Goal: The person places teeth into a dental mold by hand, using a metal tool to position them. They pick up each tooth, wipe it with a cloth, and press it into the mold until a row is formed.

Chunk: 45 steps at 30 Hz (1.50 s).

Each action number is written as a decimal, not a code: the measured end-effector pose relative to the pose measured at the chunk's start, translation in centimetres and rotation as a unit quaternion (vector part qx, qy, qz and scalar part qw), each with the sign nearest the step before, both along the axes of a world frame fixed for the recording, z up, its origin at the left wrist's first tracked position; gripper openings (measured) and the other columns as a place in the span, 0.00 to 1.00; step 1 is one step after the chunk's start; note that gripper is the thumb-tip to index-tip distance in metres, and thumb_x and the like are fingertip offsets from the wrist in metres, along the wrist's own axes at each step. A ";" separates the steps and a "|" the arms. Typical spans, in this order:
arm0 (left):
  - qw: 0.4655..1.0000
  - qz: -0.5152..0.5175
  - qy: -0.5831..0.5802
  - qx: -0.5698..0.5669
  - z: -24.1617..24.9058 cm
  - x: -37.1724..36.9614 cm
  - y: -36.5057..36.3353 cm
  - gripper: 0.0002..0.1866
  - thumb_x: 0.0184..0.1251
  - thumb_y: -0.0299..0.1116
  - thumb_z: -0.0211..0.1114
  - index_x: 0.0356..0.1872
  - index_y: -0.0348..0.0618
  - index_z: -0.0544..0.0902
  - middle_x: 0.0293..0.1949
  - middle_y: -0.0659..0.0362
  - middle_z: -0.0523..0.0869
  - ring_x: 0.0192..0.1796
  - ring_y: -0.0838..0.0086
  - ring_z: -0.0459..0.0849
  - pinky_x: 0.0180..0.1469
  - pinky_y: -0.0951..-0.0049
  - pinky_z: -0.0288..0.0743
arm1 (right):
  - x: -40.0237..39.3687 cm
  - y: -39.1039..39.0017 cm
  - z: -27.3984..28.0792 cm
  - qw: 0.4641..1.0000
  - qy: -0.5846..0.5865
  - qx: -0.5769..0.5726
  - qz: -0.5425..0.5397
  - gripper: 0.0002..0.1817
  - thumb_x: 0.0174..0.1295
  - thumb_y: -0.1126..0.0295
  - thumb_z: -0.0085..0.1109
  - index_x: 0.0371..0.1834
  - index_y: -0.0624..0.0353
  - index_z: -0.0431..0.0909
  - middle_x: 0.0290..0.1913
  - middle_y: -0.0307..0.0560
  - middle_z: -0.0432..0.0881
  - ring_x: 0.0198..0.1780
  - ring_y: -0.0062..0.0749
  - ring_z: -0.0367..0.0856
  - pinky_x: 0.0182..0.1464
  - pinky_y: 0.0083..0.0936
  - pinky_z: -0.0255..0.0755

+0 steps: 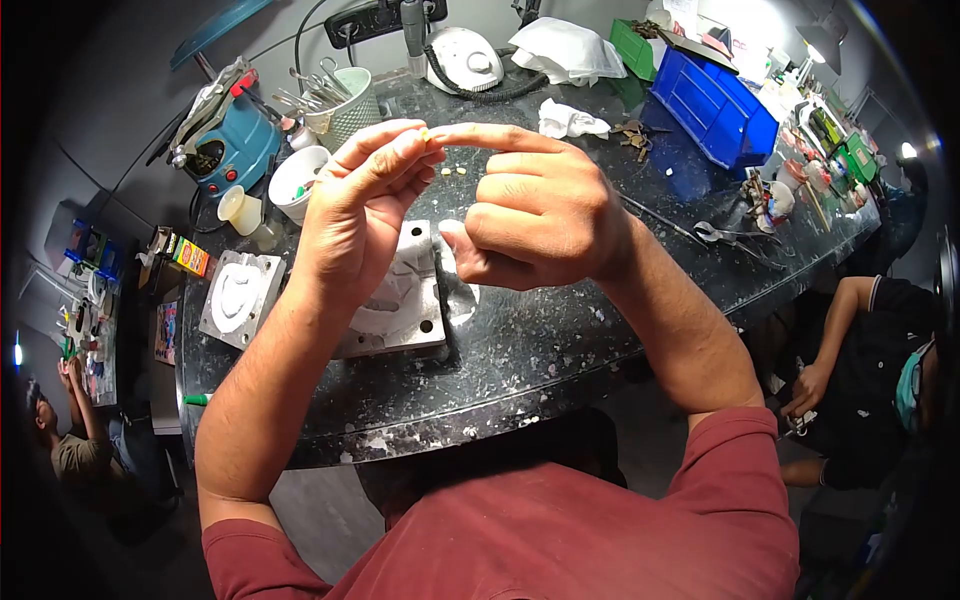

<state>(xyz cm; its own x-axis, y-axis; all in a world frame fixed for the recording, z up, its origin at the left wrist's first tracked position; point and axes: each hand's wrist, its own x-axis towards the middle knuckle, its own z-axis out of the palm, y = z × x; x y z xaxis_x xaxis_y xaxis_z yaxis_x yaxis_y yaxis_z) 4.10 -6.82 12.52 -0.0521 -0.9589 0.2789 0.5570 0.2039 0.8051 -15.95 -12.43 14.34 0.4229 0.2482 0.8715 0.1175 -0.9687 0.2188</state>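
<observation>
My left hand (370, 195) is raised over the workbench, pinching a small yellowish tooth-like piece (425, 133) between thumb and fingertips. The extended index finger of my right hand (545, 205) reaches across and touches that piece at its tip. On this right hand the other fingers are curled, the thumb stands apart, and nothing shows in its grasp. Two more small pale pieces (453, 171) lie on the bench between the hands. Under my hands sits a metal flask half with white plaster (400, 320), partly hidden by my left wrist. Another plaster-filled flask half (240, 297) lies to its left.
Cups (297, 183), a basket of tools (345, 112) and a teal machine (232, 150) stand at the left. A blue bin (710, 110), crumpled tissue (572, 119) and pliers (740, 238) are at the right. Other people sit at both sides, one with a visible arm (835, 335).
</observation>
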 end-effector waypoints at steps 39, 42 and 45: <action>0.999 -0.007 -0.021 0.029 -0.5 -1.2 0.3 0.16 0.70 0.30 0.72 0.54 0.34 0.84 0.50 0.52 0.90 0.54 0.68 0.87 0.66 0.65 0.75 | -0.1 -0.5 -0.3 0.998 -0.042 0.033 0.019 0.12 0.51 0.78 0.70 0.18 0.58 0.75 0.20 0.39 0.72 0.24 0.34 0.78 0.49 0.35 0.83; 0.999 -0.006 -0.019 0.032 -0.5 -1.1 0.3 0.16 0.70 0.30 0.72 0.54 0.34 0.84 0.50 0.52 0.90 0.55 0.68 0.87 0.66 0.65 0.75 | -0.1 -0.5 -0.3 0.999 -0.033 0.035 0.022 0.12 0.51 0.78 0.70 0.18 0.58 0.75 0.19 0.39 0.71 0.24 0.34 0.78 0.51 0.36 0.83; 0.999 -0.003 -0.018 0.029 -0.5 -1.2 0.3 0.16 0.70 0.29 0.72 0.54 0.34 0.84 0.50 0.52 0.90 0.55 0.68 0.87 0.67 0.65 0.75 | -0.1 -0.5 -0.3 0.999 -0.026 0.033 0.017 0.12 0.51 0.79 0.70 0.18 0.57 0.75 0.19 0.39 0.71 0.24 0.33 0.78 0.52 0.37 0.84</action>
<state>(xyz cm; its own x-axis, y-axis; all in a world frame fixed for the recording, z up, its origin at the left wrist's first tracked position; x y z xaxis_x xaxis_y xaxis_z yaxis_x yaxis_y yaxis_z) 2.93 -6.51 12.04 -0.0665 -0.9731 0.2205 0.5284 0.1531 0.8351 -16.06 -12.89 14.04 0.3691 0.2030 0.9069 0.1401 -0.9769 0.1616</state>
